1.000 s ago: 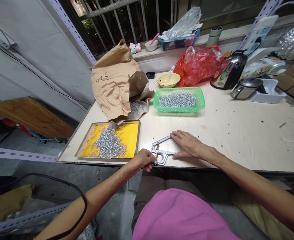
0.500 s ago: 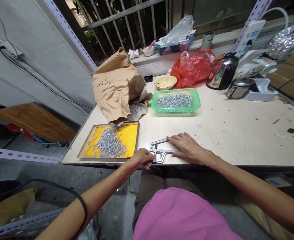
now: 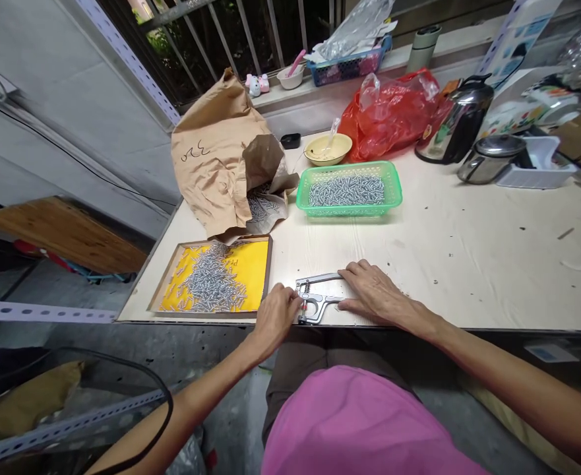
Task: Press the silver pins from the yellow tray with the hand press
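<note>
A metal hand press tool [image 3: 314, 298] with a small spring lies at the table's front edge. My right hand [image 3: 376, 295] rests over its two handles, fingers wrapped on them. My left hand [image 3: 276, 315] is at the tool's head, fingers pinched together on something too small to make out. Left of it lies a yellow-lined tray [image 3: 253, 264] with a heap of small silver metal pieces. A green plastic basket [image 3: 394, 188] further back holds more such pieces.
A crumpled brown paper bag [image 3: 211, 158] spills metal pieces behind the tray. At the back stand a yellow bowl [image 3: 327, 150], a red plastic bag [image 3: 394, 119], a steel kettle [image 3: 456, 128] and a metal pot [image 3: 488, 165]. A barred window runs behind.
My left hand has moved up from the table's edge onto the tabletop beside the tool's head. My right hand stays on the handles. The camera has shifted slightly.
</note>
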